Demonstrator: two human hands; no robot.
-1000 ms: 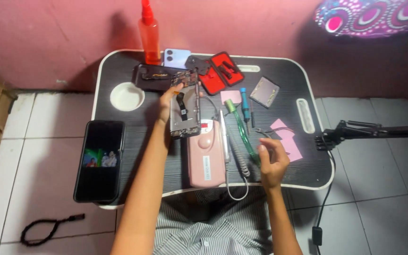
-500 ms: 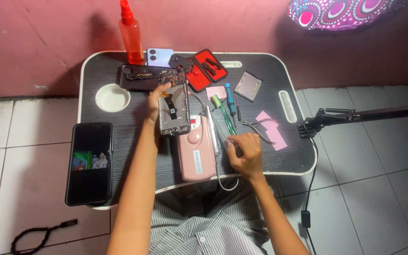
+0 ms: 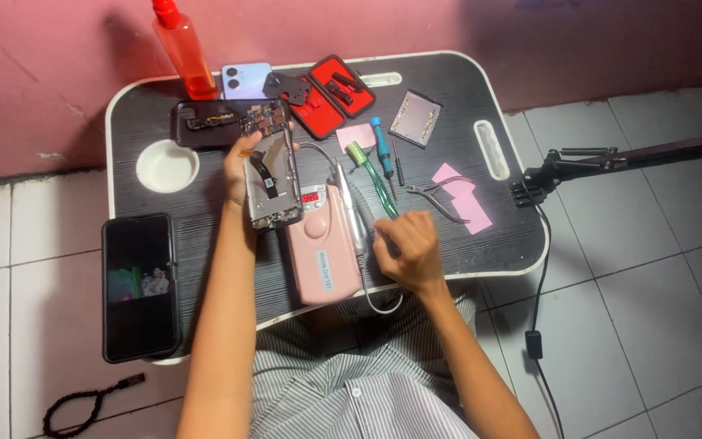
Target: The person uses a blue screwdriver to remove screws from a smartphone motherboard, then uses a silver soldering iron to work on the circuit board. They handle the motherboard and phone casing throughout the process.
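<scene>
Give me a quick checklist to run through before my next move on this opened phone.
1. Left hand gripping the opened phone: ok.
2. Right hand closed on the green screwdriver: cannot tell; fingers curl at its lower end.
3. Pliers within reach on the table: ok.
4. Pink control box lying flat beside the phone: ok.
5. Red spray bottle upright, away from the hands: ok.

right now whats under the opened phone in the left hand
Under the opened phone the black lap table shows around its edges. The left hand grips its left side; the surface directly beneath is covered.
</scene>
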